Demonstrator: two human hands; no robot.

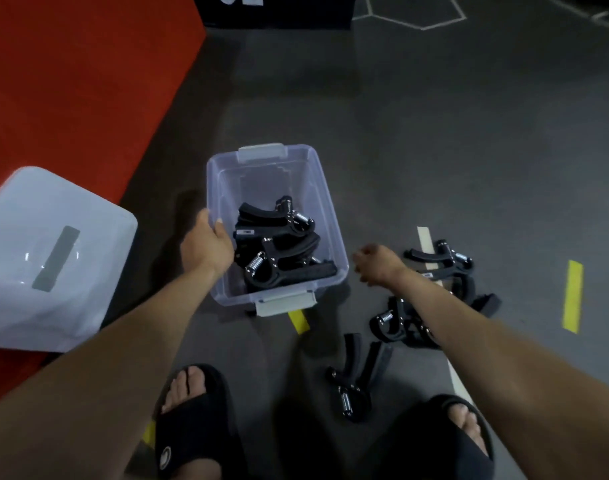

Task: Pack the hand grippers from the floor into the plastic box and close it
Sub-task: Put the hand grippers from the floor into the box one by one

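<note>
Left hand [206,245] grips the plastic box [325,216] rim, right hand [375,263] loosely curled, empty; several hand grippers [279,251] packed, more [434,296] on the floor [434,133], lid [50,258] off.

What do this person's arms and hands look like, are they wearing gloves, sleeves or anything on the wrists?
Both arms are bare as far up as the picture shows, with no sleeves in view. The left hand and right hand wear no gloves, and no watch, bracelet or ring shows. The right hand is slightly blurred, so small details there are unclear.

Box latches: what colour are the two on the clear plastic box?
Light grey latches on the plastic box, one per short end; head view.
</note>
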